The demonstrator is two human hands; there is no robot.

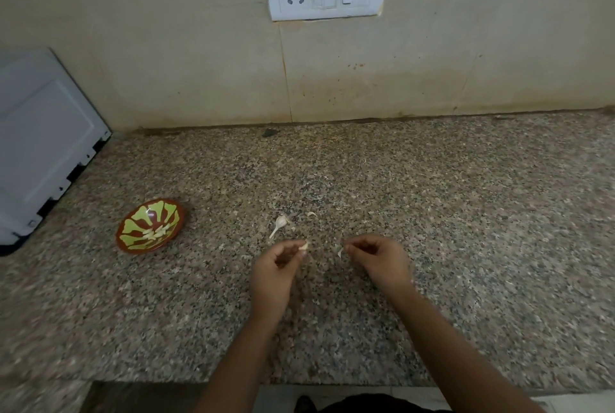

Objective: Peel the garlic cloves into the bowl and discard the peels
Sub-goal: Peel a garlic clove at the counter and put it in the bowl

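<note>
Over the granite counter (466, 213), in the head view, our left hand (278, 266) pinches a garlic clove (303, 245) at its curled fingertips. Our right hand (377, 258) pinches a thin scrap of peel (340, 253), and the two hands are apart. The clove is small and a little blurred, so it may not be fully bare. We should turn it and pick off any skin before moving on. We should drop the scrap beside the loose peel (311, 214), so that discarding takes one sweep. Then we carry the clove left to the bowl (174, 211), which is well apart and holds peeled cloves (156, 232). One unpeeled clove (281, 222) lies just beyond our hands.
</note>
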